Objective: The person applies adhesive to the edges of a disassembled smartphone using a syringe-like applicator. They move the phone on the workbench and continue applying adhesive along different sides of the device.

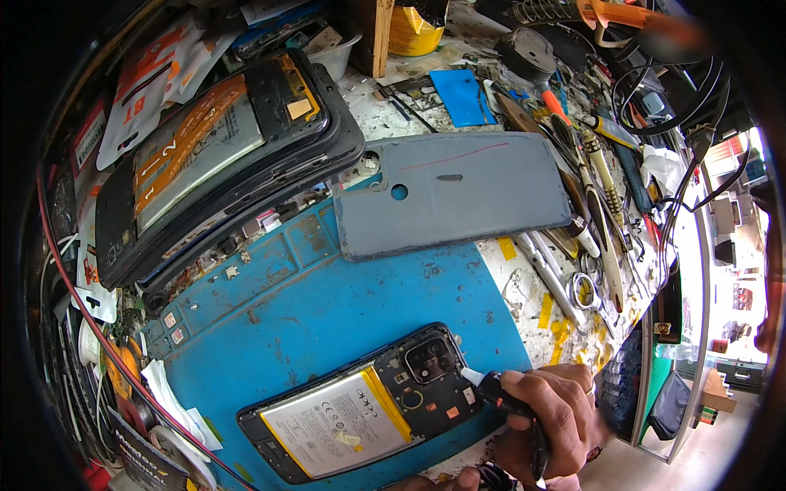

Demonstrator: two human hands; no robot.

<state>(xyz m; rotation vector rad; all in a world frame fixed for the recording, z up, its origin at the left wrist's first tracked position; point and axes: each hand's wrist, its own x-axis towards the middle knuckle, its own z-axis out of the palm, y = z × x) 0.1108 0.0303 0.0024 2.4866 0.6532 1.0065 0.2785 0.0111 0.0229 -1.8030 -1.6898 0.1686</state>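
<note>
An opened smartphone (426,426) lies on the blue work mat (295,327), its back cover off. Inside it show a white battery (332,425) with yellow edges and a camera module (431,358) at the upper right. My right hand (557,409) is closed round a black tube-like tool (506,396) with a pale tip; its exact kind is unclear. That tip points at the phone's right edge, beside the camera module. At the bottom edge only some fingers of my left hand (450,481) show, near the phone's lower side; most of that hand is cut off.
A grey phone back cover (483,196) lies across the mat's far edge. Stacked phone parts (196,155) stand at the left. Hand tools (602,180) and a metal rod (553,270) crowd the right. A red cable (90,319) runs along the left side.
</note>
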